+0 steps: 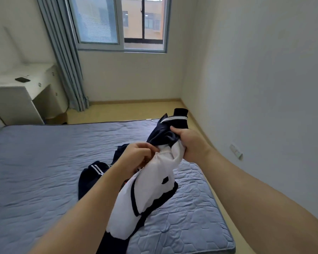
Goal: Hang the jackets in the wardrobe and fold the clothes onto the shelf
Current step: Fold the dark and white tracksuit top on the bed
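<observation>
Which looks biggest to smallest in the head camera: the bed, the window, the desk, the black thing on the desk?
1. Bed
2. Window
3. Desk
4. Black thing

The bed is nearest, which exaggerates it.

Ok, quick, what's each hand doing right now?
Left hand: closed, pinching the white part of the jacket.
Right hand: closed, gripping the jacket's bunched navy part.

Both hands lift a navy-and-white jacket (151,182) above the blue quilted mattress (35,162). The right hand (189,142) grips bunched navy fabric, its cuff sticking up past the fingers. The left hand (136,154) pinches white fabric just beside the right hand's fingers, the rest trailing down below both hands.
</observation>
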The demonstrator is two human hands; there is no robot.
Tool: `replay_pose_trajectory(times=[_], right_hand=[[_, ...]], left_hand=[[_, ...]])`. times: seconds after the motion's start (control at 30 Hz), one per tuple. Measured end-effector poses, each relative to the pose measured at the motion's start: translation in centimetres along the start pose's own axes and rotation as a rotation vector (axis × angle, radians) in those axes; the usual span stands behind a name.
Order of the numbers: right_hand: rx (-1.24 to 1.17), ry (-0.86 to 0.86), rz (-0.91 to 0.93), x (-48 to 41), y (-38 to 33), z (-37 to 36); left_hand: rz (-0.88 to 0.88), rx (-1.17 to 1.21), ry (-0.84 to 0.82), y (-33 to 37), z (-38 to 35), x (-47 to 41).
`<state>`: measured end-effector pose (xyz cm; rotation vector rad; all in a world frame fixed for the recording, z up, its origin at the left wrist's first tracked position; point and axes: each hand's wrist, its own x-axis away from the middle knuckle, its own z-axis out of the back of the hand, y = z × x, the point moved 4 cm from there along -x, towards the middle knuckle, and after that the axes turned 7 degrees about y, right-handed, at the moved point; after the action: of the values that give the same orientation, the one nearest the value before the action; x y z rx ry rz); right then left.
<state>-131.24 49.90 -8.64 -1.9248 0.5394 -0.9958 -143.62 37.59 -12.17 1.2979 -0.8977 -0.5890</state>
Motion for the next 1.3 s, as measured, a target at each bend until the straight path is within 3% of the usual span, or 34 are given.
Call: replay_pose_trajectory(times=[0.07, 0.1, 0.17, 0.23, 0.3, 0.4, 0.5, 0.67, 0.9, 1.03, 1.13, 1.2, 1.3], right_hand=[[-0.036, -0.023, 0.023, 0.1, -0.1, -0.6], [-0.044, -0.034, 0.038, 0.1, -0.2, -0.9], [-0.045, -0.058, 0.068, 0.4, -0.5, -1.2], [0.021, -0.056, 0.092, 0.6, -0.8, -1.2], [0.114, -0.021, 0.12, 0.9, -1.2, -0.8], [0.18, 0.057, 0.174, 1.3, -2.0, 0.6], [0.298, 0.152, 0.219, 1.5, -2.4, 2.2], [0.358, 0.186, 0.246, 2.2, -2.2, 4.1], [0.307, 0.096, 0.286, 2.9, -2.5, 4.6], [0.006, 0.061, 0.23, 3.3, -2.5, 4.3], [-0.202, -0.004, 0.171, 3.4, -3.0, 4.1], [-0.239, -0.024, 0.135, 3.5, -3.3, 4.0], [-0.238, -0.035, 0.109, 3.4, -3.3, 4.0]], left_hand=[[0.012, -0.191, 0.258, -1.4, 1.6, -0.8], [0.038, -0.274, 0.242, -2.2, 1.6, -1.1], [0.113, -0.206, 0.032, -3.9, 0.7, -1.5], [0.192, 0.049, -0.178, -4.4, -0.9, -1.3], [0.175, 0.116, -0.233, -3.9, -2.1, -1.1], [0.104, 0.094, 0.026, -3.0, -2.6, -2.1], [0.119, 0.275, 0.35, -1.3, -1.6, -3.3], [0.099, 0.348, 0.419, 2.3, -0.6, -5.0], [0.166, 0.261, 0.247, 5.8, -3.3, -4.1], [-0.048, 0.435, -0.053, 7.2, -5.3, -3.6], [-0.164, 0.205, -0.008, 5.7, -4.8, -3.0], [-0.049, 0.024, 0.017, 3.3, -4.8, -2.8], [0.182, -0.002, -0.191, -0.5, -5.7, -1.9]])
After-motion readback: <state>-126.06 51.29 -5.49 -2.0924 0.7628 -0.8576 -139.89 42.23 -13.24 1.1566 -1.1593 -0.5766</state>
